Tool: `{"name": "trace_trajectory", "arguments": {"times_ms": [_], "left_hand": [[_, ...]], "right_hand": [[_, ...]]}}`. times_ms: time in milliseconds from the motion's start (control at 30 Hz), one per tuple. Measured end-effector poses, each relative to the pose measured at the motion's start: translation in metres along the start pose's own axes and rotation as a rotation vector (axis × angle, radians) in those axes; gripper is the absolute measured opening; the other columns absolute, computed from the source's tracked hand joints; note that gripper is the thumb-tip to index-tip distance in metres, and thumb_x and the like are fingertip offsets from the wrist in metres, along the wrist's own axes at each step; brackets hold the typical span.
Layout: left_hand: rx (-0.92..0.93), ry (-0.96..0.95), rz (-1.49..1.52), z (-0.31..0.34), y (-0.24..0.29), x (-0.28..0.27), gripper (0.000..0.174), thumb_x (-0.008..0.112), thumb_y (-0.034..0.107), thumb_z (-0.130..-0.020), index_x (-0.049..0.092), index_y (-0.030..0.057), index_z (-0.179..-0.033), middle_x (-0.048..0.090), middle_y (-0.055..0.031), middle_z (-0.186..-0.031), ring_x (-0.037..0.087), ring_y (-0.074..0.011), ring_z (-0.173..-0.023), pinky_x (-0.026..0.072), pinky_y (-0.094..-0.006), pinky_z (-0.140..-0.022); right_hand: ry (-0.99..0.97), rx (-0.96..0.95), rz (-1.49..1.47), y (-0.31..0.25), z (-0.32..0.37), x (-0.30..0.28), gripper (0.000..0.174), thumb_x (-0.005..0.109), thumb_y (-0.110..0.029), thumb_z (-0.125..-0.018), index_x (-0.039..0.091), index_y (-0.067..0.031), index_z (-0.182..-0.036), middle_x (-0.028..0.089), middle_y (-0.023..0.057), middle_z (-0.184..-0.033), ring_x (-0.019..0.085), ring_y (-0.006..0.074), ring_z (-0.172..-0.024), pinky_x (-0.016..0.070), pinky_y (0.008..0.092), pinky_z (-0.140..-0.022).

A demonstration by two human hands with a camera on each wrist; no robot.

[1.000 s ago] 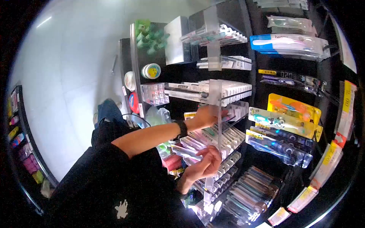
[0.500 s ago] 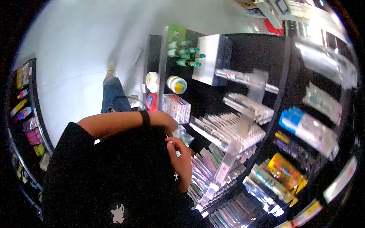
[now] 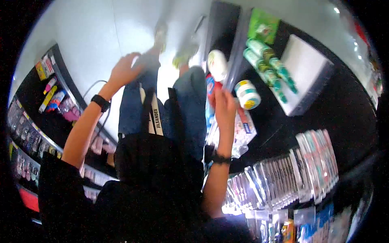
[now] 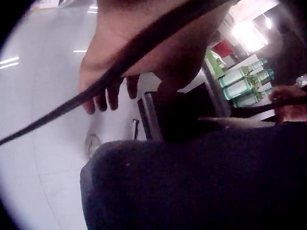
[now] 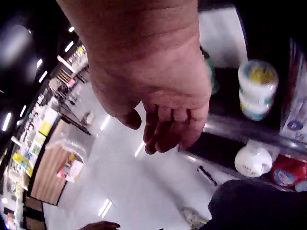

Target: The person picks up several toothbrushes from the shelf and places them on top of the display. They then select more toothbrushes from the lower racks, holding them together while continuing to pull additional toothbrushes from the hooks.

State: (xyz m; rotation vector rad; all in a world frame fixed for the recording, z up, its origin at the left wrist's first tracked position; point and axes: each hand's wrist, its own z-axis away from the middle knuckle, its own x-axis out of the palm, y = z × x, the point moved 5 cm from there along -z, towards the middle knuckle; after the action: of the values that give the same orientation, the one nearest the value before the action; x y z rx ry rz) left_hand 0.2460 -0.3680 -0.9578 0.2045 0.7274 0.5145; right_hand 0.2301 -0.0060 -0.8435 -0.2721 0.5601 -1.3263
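Note:
In the head view my left hand point(image 3: 126, 72) is out over the floor and the legs, its fingers loose and holding nothing. The left wrist view shows the same hand point(image 4: 144, 52) with its fingers hanging. My right hand point(image 3: 225, 106) is near the shelf edge, beside the stacked round tubs point(image 3: 247, 95) and a white bottle point(image 3: 217, 65). In the right wrist view that hand point(image 5: 156, 91) hangs with loosely bent fingers and nothing in them. A red package point(image 5: 289, 171) lies below and to its right.
Green bottles point(image 3: 270, 69) and a white box point(image 3: 304, 75) stand on the shelf at the right. Rows of packaged items point(image 3: 275, 178) hang lower right. Another rack point(image 3: 50, 99) is at the left. Legs in jeans point(image 3: 188, 107) stand on the pale floor point(image 3: 91, 32).
The view has swung toward the floor and legs. Both hands have left the hanging packages; they were close together and are now apart, one on each side of the body.

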Motion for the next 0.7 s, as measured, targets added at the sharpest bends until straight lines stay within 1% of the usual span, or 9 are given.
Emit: {"name": "trace_trajectory", "arguments": {"times_ms": [133,233,300,333,400,467,533,567,700], "left_hand": [[0.208,0.033,0.117,-0.028,-0.011,0.051,0.040,0.065,0.026,-0.094,0.060,0.0079,-0.129,0.055,-0.0136,-0.143,0.047,-0.0355,-0.135,0.0368,-0.0465,-0.114],[0.204,0.110,-0.018,-0.035,0.012,0.069,0.030,0.071,0.021,-0.081,0.067,0.0073,-0.108,0.062,-0.0146,-0.127,0.052,-0.0384,-0.126,0.0391,-0.0492,-0.107],[0.209,0.032,0.049,-0.031,0.019,0.057,0.022,0.070,0.011,-0.077,0.068,0.0074,-0.098,0.064,-0.0101,-0.125,0.054,-0.0343,-0.126,0.0417,-0.0469,-0.105],[0.181,0.002,0.091,-0.057,0.018,0.048,0.019,0.068,0.006,-0.074,0.068,0.0065,-0.094,0.066,-0.0097,-0.124,0.054,-0.0352,-0.127,0.0430,-0.0464,-0.104],[0.197,-0.010,0.144,-0.060,0.012,0.032,0.020,0.068,0.004,-0.069,0.067,0.0034,-0.089,0.066,-0.0142,-0.124,0.056,-0.0384,-0.124,0.0432,-0.0463,-0.104],[0.141,-0.002,0.045,-0.057,0.013,0.025,0.013,0.062,0.012,-0.082,0.065,0.0054,-0.093,0.068,-0.0174,-0.120,0.053,-0.0431,-0.126,0.0377,-0.0587,-0.108],[0.126,-0.135,0.065,-0.062,0.017,0.027,0.013,0.066,0.021,-0.083,0.066,0.0124,-0.093,0.068,-0.0103,-0.115,0.054,-0.0385,-0.124,0.0365,-0.0665,-0.106],[0.089,0.011,0.029,-0.052,0.010,0.036,0.017,0.064,0.027,-0.085,0.068,0.0148,-0.096,0.067,-0.0071,-0.113,0.056,-0.0372,-0.122,0.0377,-0.0675,-0.104],[0.065,0.268,0.156,-0.009,0.009,0.035,0.024,0.055,0.034,-0.087,0.071,0.0229,-0.072,0.075,0.0023,-0.097,0.054,-0.0242,-0.125,0.0332,-0.0554,-0.110]], "right_hand": [[-0.146,-0.101,0.408,0.092,-0.219,0.080,0.032,0.061,-0.032,-0.096,0.070,-0.0014,-0.095,0.072,0.0082,-0.079,0.069,0.0175,-0.071,0.0543,0.0312,-0.067],[-0.216,0.173,0.387,0.142,-0.326,0.129,0.027,0.062,-0.027,-0.091,0.071,-0.0007,-0.090,0.074,0.0109,-0.080,0.070,0.0216,-0.065,0.0538,0.0299,-0.056],[-0.312,0.378,0.510,0.188,-0.393,0.146,0.025,0.063,-0.029,-0.088,0.070,-0.0063,-0.096,0.070,0.0076,-0.094,0.068,0.0174,-0.082,0.0545,0.0343,-0.066],[-0.329,0.173,0.582,0.228,-0.469,0.148,0.025,0.063,-0.027,-0.088,0.069,-0.0062,-0.099,0.070,0.0067,-0.097,0.068,0.0185,-0.084,0.0550,0.0353,-0.068],[-0.155,0.282,0.196,0.203,-0.490,0.169,0.038,0.064,-0.028,-0.091,0.064,0.0007,-0.116,0.070,0.0078,-0.105,0.068,0.0234,-0.093,0.0565,0.0378,-0.073],[-0.161,-0.064,0.602,0.274,-0.601,0.176,0.051,0.067,-0.033,-0.091,0.059,0.0038,-0.126,0.066,0.0122,-0.117,0.066,0.0281,-0.102,0.0579,0.0442,-0.079],[-0.185,0.175,0.682,0.301,-0.616,0.176,0.062,0.069,-0.038,-0.091,0.054,0.0050,-0.132,0.059,0.0160,-0.128,0.063,0.0339,-0.108,0.0584,0.0503,-0.082],[0.040,0.506,0.443,0.284,-0.583,0.182,0.071,0.071,-0.043,-0.089,0.050,0.0057,-0.136,0.055,0.0183,-0.132,0.060,0.0367,-0.112,0.0581,0.0553,-0.080],[0.245,0.047,0.867,0.311,-0.558,0.172,0.073,0.063,-0.050,-0.091,0.046,0.0067,-0.133,0.060,0.0257,-0.127,0.064,0.0442,-0.107,0.0541,0.0534,-0.088]]}}
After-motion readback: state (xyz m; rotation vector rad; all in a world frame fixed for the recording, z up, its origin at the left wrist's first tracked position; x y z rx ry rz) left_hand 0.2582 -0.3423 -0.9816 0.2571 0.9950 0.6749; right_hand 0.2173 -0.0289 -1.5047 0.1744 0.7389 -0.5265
